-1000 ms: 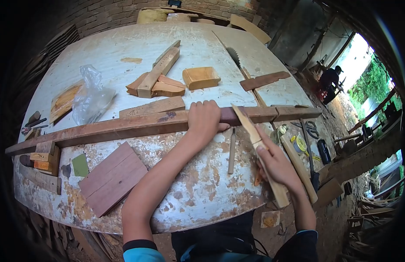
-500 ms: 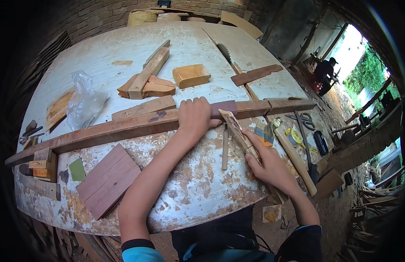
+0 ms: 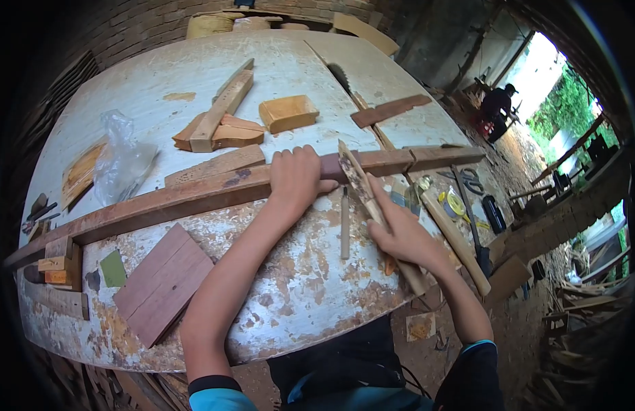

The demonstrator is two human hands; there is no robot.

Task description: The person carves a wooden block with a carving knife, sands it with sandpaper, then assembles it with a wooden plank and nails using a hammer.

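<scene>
My left hand (image 3: 295, 179) is closed over a long wooden beam (image 3: 187, 196), at the end of a short purplish wood piece (image 3: 331, 166) lying along it. The left thumb points right along the near side. My right hand (image 3: 408, 236) grips a long wooden-handled tool (image 3: 359, 179) with a pale, dark-mottled, pointed front part. Its tip crosses over the purplish piece and the beam, while the handle slants back toward me. A thin pencil-like stick (image 3: 345, 225) lies between my hands, below the beam.
Right of my right hand lie a mallet-like tool with a pale handle (image 3: 456, 243), a yellow tape measure (image 3: 453, 203) and scissors (image 3: 472, 181). A purplish board (image 3: 163, 284) lies front left. A circular saw blade (image 3: 339, 77) protrudes from the tabletop. Another person (image 3: 497, 113) sits far right.
My right hand has pushed the tool forward and turned it more upright, so its tip now overlaps the purplish piece. My left hand keeps its hold, and the whole view has shifted slightly.
</scene>
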